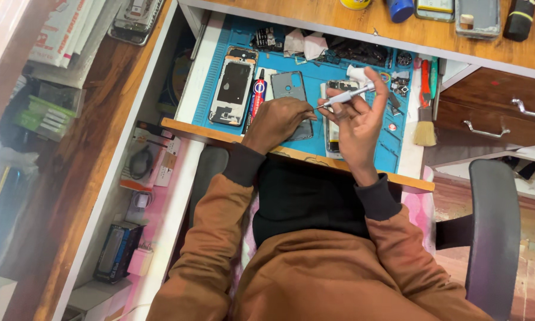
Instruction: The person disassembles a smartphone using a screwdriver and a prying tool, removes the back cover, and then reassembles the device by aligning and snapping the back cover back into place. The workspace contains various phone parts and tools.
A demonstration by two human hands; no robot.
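Note:
My right hand [355,122] holds a slim silver screwdriver [349,95], its tip pointing left toward my left hand [277,120]. The fingers of my left hand are curled and meet the tip, as if pinching something small that I cannot make out. Both hands hover over a blue work mat [315,66]. Under the left hand lies a grey phone back cover [289,86]. An opened phone [333,128] lies under the right hand, partly hidden. Further left are a dismantled phone frame [234,87] and a glue tube [258,95].
A brush [425,128] and red-handled tool [425,83] lie at the mat's right edge, small parts [362,53] along its far side. Wooden drawers [493,107] stand right, a chair back [493,232] lower right. Boxes and packages [119,249] fill the left shelf.

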